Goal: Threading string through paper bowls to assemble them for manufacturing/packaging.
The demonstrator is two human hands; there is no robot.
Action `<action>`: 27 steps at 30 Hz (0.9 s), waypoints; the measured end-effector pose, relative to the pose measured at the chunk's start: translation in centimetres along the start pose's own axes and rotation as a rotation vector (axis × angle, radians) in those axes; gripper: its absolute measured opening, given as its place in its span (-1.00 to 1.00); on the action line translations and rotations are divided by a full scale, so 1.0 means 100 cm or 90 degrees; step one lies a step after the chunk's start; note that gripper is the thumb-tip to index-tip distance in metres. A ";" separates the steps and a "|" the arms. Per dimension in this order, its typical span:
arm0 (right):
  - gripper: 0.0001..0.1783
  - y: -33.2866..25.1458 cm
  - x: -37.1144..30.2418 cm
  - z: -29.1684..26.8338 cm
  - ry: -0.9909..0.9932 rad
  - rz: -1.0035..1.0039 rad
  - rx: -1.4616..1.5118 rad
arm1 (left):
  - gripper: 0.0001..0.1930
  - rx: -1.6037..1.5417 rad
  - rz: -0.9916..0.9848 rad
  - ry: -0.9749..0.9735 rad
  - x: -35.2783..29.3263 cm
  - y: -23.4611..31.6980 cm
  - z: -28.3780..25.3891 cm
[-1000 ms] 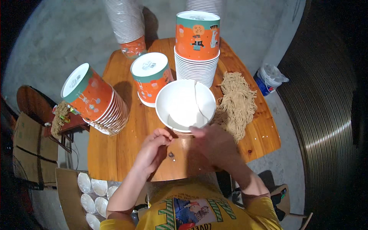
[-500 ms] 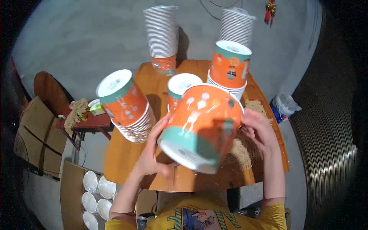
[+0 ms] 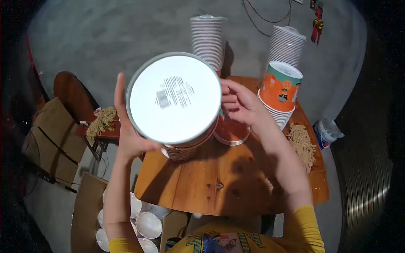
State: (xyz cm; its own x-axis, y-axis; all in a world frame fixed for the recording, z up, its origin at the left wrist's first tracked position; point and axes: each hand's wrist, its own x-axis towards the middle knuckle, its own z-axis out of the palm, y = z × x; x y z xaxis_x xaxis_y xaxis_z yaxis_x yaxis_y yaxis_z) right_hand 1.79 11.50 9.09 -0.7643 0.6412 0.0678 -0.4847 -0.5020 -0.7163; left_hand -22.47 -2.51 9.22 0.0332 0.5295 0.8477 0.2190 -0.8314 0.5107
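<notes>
A paper tub (image 3: 175, 124) is raised over the left part of the table, its white printed bottom facing me and hiding its sides. My left hand (image 3: 130, 133) grips it from the left, thumb under the lower edge and a finger pointing up. On the other side, the curled fingers of my right hand (image 3: 241, 103) press against the tub. Directly below it stands a stack of upside-down tubs (image 3: 181, 154), mostly covered. An orange tub (image 3: 233, 131) sits near my right wrist, partly hidden. Farther right rises a stack topped by an orange and green tub (image 3: 280, 88).
Two plastic-wrapped tub stacks (image 3: 207, 42) stand at the back of the wooden table (image 3: 202, 189). Tan stringy fibre (image 3: 302, 145) lies along its right edge. White bowl-like containers (image 3: 148, 224) fill a cardboard box at lower left. A bucket (image 3: 327, 130) stands right of the table.
The held tub has moved left and up, over the left stack, and tipped so its bottom faces me. Both hands have travelled with it. The view has shifted too.
</notes>
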 end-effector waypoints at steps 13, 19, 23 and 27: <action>-0.67 0.013 0.048 0.028 -0.135 -0.144 -0.079 | 0.10 0.067 -0.106 0.115 0.041 -0.026 -0.049; -0.66 0.034 0.040 0.025 -0.198 -0.034 0.117 | 0.03 0.089 -0.115 0.127 0.040 -0.036 -0.054; -0.64 0.046 0.031 0.028 -0.235 -0.021 0.095 | 0.00 0.123 -0.104 0.102 0.039 -0.039 -0.052; -0.65 0.043 0.030 0.032 -0.139 -0.159 -0.148 | -0.02 0.114 -0.117 0.099 0.036 -0.045 -0.052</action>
State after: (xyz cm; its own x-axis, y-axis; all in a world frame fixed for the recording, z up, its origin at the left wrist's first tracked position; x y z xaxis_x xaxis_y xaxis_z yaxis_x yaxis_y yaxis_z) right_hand -3.92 9.44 8.43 -0.7196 0.5759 0.3880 -0.5770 -0.1850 -0.7955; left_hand -28.44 2.25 10.72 -0.1703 0.6248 0.7620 0.3760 -0.6736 0.6363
